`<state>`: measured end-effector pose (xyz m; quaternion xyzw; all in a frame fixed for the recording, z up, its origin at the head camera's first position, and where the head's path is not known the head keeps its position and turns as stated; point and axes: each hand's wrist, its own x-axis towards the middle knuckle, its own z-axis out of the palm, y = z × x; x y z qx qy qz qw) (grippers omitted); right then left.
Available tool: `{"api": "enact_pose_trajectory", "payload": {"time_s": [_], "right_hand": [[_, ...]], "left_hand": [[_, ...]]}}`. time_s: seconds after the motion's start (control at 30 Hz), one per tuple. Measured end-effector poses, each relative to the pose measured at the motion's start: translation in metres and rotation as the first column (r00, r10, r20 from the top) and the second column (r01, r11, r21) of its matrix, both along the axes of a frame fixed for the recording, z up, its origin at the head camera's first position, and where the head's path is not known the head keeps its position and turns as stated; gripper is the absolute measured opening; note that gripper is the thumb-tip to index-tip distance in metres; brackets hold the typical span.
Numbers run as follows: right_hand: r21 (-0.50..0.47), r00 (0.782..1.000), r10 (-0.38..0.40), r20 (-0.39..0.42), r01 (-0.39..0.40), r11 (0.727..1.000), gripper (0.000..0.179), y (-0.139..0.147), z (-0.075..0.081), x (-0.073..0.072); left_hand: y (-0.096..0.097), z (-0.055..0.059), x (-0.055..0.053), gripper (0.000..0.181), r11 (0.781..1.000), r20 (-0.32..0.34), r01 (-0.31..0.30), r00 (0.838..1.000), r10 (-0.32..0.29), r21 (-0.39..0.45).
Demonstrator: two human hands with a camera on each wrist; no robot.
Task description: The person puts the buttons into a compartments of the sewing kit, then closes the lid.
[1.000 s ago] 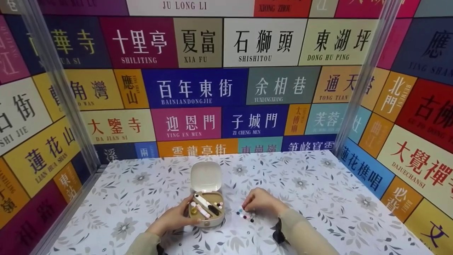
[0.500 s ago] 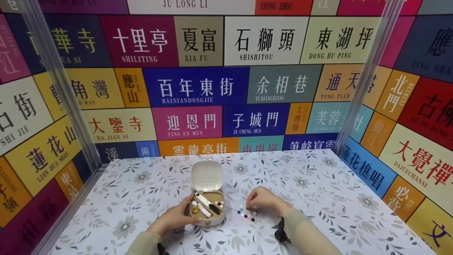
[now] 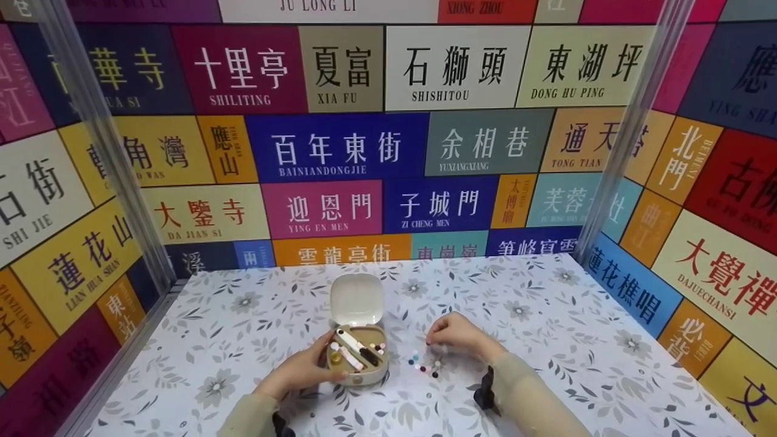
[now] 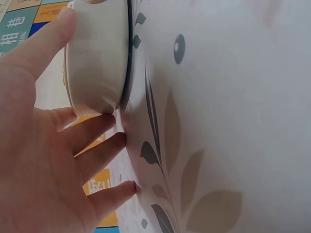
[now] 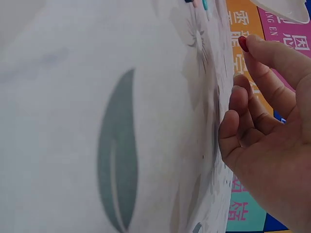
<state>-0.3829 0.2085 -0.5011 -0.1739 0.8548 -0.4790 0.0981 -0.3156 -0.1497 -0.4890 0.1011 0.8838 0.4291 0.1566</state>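
A cream case (image 3: 373,379) stands on the table with its lid (image 3: 357,298) raised. My left hand (image 3: 298,371) grips its near left corner, thumb on the front and fingers at the side; in the left wrist view the fingertips meet the case wall (image 4: 97,53) low down. Inside lie a white-and-black stick-shaped item (image 3: 358,347), a pink-and-white tube (image 3: 351,358), a small gold piece (image 3: 335,358) and several beads (image 3: 377,348). My right hand (image 3: 458,332) pinches a red bead (image 5: 243,44) between thumb and index finger, above several loose beads (image 3: 423,368).
A white tablecloth (image 3: 255,340) with grey flowers and leaves covers the table. Walls (image 3: 334,149) printed with colourful name signs rise behind and at both sides. Clear upright posts (image 3: 130,158) stand at the back corners.
My right hand has risen slightly away from the loose beads, and a bead now shows at its fingertips. The left hand keeps its hold on the case.
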Motion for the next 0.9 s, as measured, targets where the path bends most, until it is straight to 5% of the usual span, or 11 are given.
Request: {"api": "enact_pose_trajectory", "payload": {"time_s": [0.37,0.63,0.9], "right_hand": [[0.003,0.999,-0.032,0.015,0.032,0.999,0.010,0.0073,0.0005,-0.0051],[0.037,0.997,-0.070,0.016,0.069,0.997,0.009,0.0094,0.0013,-0.0058],[0.004,0.997,-0.067,0.028,0.067,0.998,0.010,0.0090,0.0018,-0.0047]], "left_hand": [[0.0027,0.0063,0.0023,0.112,0.998,-0.170,0.051,0.984,-0.054,-0.020],[0.0072,0.0073,0.0036,0.112,1.000,-0.197,-0.012,0.980,0.007,-0.020],[0.0098,0.0067,0.0038,0.105,0.992,-0.266,0.013,0.963,-0.045,-0.123]]}}
